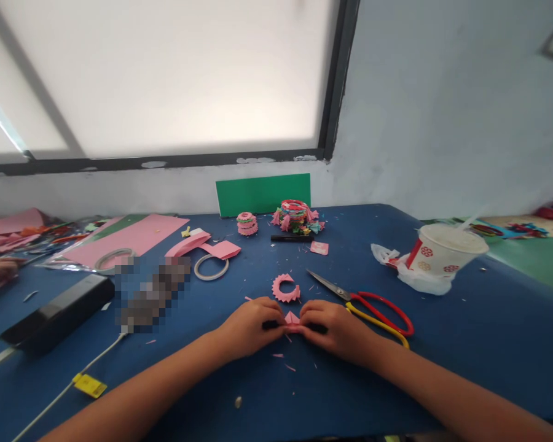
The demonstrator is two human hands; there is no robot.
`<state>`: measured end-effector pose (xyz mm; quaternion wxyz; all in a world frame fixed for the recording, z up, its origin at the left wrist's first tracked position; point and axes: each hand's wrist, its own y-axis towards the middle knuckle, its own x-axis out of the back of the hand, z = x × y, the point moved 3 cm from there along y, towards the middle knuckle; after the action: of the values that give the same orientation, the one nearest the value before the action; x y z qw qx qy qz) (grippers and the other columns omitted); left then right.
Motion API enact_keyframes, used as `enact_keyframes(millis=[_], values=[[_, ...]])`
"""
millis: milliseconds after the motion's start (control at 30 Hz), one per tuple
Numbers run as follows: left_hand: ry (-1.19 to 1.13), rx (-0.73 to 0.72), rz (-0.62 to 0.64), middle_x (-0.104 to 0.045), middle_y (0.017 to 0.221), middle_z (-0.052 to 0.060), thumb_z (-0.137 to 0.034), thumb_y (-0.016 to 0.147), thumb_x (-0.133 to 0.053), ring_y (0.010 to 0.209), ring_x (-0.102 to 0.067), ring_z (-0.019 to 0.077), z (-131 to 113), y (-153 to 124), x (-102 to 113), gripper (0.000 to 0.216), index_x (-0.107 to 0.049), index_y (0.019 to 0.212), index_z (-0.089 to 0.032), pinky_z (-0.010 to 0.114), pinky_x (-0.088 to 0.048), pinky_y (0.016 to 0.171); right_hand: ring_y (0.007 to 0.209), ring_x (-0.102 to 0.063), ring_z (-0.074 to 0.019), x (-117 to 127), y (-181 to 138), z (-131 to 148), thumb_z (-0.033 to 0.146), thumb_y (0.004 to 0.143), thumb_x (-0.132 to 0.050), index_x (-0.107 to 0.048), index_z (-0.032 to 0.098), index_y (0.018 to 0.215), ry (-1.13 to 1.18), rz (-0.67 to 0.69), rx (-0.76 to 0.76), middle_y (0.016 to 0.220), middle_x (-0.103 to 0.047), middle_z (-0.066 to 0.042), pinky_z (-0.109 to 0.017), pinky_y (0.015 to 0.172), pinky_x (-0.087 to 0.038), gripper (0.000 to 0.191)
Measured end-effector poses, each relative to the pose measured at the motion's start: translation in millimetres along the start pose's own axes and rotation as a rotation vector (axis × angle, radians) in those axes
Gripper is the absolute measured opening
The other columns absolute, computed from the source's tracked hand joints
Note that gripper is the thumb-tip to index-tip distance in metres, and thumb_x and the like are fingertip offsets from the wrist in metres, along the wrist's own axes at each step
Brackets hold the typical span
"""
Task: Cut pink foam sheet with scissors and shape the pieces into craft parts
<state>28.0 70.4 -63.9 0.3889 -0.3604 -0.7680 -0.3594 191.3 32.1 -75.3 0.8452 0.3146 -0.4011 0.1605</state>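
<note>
Between my two hands is a small folded piece of pink paper [292,319] with a pointed top, held low over the blue table. My left hand [255,325] pinches its left side, and my right hand [334,325] pinches the right side. Just beyond the fingers lies a pink paper ring [286,288] with a toothed outer edge and a gap at its right. Scissors [350,294] with one red and one yellow handle rest partly behind my right hand, blades pointing away to the left.
On the right stands a paper cup [445,255] with a straw, in a plastic bag. Farther back are a stacked paper ring piece [247,224], a larger colourful one [297,215] and a black pen [291,238]. Leftward lie tape [211,267], pink sheets [133,236], a black box [58,313] and another person's hand [0,273].
</note>
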Motion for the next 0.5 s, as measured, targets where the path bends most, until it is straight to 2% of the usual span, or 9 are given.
enact_keyframes(millis=[133,300,500], values=[[-0.065,0.101,-0.028,-0.067,0.077,0.003,-0.03,0.083,-0.057,0.072,-0.059,0.0127,4.5,0.3,-0.3,0.018,-0.067,0.085,-0.015,0.023,-0.046,0.068,0.073,-0.057,-0.0144,-3.0,4.0,-1.7,0.018,0.085,-0.052,-0.057,0.016,0.072,-0.068,0.033,-0.052,0.076,-0.06,-0.003,-0.024,0.067,-0.045,0.015],[-0.073,0.034,-0.001,-0.065,0.079,0.005,-0.028,0.085,-0.056,0.073,-0.059,0.0124,6.4,1.4,-4.8,0.019,-0.069,0.087,-0.015,0.021,-0.045,0.067,0.07,-0.055,-0.0153,-7.5,7.2,-4.0,0.014,0.083,-0.051,-0.054,0.016,0.07,-0.145,0.059,-0.082,0.074,-0.056,-0.004,-0.025,0.065,-0.044,0.013],[-0.033,0.02,0.017,-0.063,0.078,0.004,-0.026,0.086,-0.053,0.072,-0.058,0.0122,6.3,1.3,-5.4,0.018,-0.069,0.088,-0.017,0.021,-0.045,0.066,0.067,-0.052,-0.0153,-9.3,10.2,-6.5,0.014,0.082,-0.051,-0.054,0.016,0.07,-0.177,0.085,-0.09,0.074,-0.054,-0.004,-0.026,0.063,-0.043,0.013]])
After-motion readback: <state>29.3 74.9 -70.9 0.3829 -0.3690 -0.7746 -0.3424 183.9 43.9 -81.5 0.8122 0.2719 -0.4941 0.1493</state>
